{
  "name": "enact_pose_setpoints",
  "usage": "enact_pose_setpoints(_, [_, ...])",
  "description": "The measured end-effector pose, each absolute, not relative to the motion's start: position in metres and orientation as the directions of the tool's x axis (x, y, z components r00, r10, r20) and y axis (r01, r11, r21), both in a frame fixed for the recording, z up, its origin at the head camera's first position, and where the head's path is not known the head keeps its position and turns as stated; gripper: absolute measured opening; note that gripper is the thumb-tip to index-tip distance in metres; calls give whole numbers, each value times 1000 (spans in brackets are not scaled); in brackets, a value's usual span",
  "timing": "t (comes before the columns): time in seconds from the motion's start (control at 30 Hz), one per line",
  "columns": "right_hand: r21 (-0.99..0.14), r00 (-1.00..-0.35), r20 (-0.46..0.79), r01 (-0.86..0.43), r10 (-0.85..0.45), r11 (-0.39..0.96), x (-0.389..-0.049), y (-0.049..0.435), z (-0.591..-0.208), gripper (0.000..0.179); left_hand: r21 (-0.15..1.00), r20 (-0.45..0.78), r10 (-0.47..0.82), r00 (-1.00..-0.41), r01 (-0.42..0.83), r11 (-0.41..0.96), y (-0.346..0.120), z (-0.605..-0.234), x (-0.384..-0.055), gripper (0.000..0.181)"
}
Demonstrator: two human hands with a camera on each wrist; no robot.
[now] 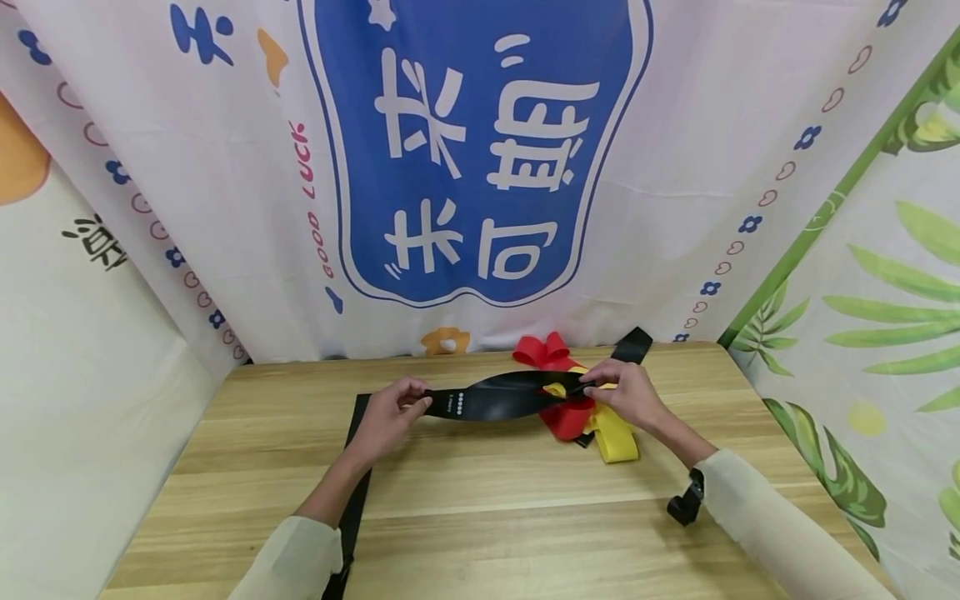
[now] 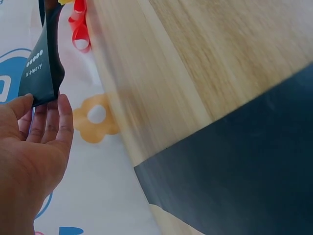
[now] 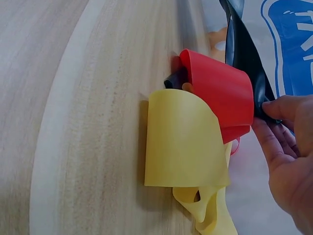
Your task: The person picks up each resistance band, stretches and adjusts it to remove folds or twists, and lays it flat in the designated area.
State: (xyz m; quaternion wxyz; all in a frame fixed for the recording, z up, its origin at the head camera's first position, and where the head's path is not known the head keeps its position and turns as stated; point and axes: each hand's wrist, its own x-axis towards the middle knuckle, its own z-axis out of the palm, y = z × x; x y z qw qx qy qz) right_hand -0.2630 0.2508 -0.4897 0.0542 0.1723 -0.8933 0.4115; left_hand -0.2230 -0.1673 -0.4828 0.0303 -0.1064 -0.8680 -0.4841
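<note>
The left hand (image 1: 390, 414) pinches a black band (image 1: 502, 396) by its printed end and the right hand (image 1: 628, 393) pinches it farther along, above the surface (image 1: 487, 517) near a red band (image 1: 567, 421) and a yellow band (image 1: 617, 438).

Place: cloth-screened booth | wooden tabletop (image 1: 525, 508) | printed hangings (image 1: 480, 175) on three sides

Smooth black "X-Heavy" band (image 1: 502, 398), white dots (image 1: 460, 404) near its left end, aloft and crosswise between pinching fingers (image 2: 64, 117).
</note>
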Motion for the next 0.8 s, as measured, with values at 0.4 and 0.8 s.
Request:
enact_pose_setpoints(0.4, [-754,-942,242,-333,-233,566,-265,254,-491,11,843,143,137,-980,193,503,-172,-487,-224,12])
enact_pose_setpoints(0.8, [-911,-975,90,-163,-202,378,-263,255,-488,9,870,139,146,-979,191,455,-178,-488,-225,13])
